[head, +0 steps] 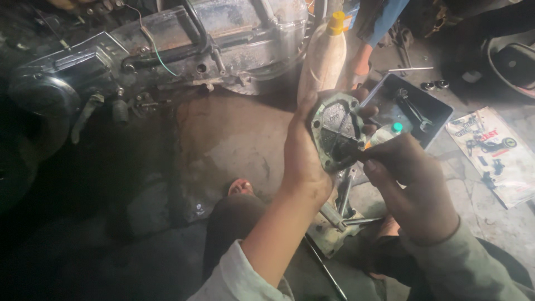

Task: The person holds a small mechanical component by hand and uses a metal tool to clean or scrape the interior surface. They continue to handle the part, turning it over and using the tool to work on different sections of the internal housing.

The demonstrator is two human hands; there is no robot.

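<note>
Head view: left hand (304, 147) clamps the metal cover (336, 131) face-up, steady, while right hand (409, 184), at four o'clock, pinches a dark tool (350, 151) against it.

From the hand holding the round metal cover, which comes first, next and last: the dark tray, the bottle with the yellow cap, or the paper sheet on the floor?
Measured from the left hand in the head view:
1. Bottle with the yellow cap, standing just above the hand.
2. Dark tray, to the right, past the round metal cover.
3. Paper sheet, far right on the floor.
</note>
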